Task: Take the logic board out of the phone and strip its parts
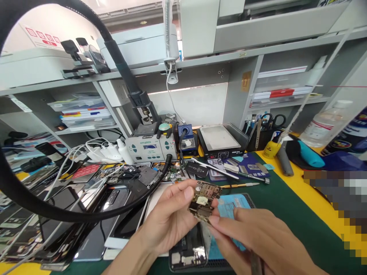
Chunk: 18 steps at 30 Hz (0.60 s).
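My left hand grips a small phone circuit board by its left side, thumb on top. A pale patch sits in the middle of the board, with brown metal shields around it. At the lower right edge of the board, my right hand pinches with thumb and index fingertips. A dark metal tool, its kind not clear, is tucked under the right palm. Below both hands lies an opened phone, its inner parts showing. Partly behind the right hand is a blue pad.
A black flexible hose loops across the left side. Phones and boards crowd the left bench. Further back stand a hot-air rework station and a flat heating plate. A yellow-handled pen-like tool lies behind the hands.
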{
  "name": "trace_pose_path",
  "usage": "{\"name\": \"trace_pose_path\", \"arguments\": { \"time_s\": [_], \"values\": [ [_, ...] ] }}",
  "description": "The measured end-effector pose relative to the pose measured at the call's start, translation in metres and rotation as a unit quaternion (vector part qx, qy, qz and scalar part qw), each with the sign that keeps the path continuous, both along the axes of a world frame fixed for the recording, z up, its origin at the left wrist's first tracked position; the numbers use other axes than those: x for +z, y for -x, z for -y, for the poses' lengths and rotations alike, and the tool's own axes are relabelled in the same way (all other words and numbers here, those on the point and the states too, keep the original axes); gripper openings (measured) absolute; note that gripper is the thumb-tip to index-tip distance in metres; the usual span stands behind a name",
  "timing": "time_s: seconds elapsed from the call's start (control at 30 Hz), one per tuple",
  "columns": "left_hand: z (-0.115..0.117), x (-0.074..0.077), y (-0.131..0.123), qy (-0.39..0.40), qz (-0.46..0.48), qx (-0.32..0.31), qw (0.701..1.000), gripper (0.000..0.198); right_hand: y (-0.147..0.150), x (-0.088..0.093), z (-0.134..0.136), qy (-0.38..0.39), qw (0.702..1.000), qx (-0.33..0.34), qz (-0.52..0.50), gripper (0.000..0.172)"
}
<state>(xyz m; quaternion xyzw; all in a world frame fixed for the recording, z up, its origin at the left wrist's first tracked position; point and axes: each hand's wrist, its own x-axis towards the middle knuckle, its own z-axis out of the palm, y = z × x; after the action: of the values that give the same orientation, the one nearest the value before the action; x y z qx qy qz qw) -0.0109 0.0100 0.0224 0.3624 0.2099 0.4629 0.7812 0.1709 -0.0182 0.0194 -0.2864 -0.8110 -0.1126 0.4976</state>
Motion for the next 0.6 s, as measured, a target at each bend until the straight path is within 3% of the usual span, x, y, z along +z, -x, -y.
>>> {"name": "trace_pose_path", "arguments": {
  "time_s": [0.27,0.6],
  "values": [
    [0.0014,0.0015,-0.0005,0.029,-0.021,-0.011,0.999,0.024,-0.0068,-0.0096,0.0051,0.038,0.998,0.015,0.043,0.015],
    [0.0032,0.0027,-0.0036,0.055,-0.02,-0.008,0.998,0.023,-0.0079,-0.0037,0.0046,0.026,0.997,0.012,0.073,0.017]
  ]
}}
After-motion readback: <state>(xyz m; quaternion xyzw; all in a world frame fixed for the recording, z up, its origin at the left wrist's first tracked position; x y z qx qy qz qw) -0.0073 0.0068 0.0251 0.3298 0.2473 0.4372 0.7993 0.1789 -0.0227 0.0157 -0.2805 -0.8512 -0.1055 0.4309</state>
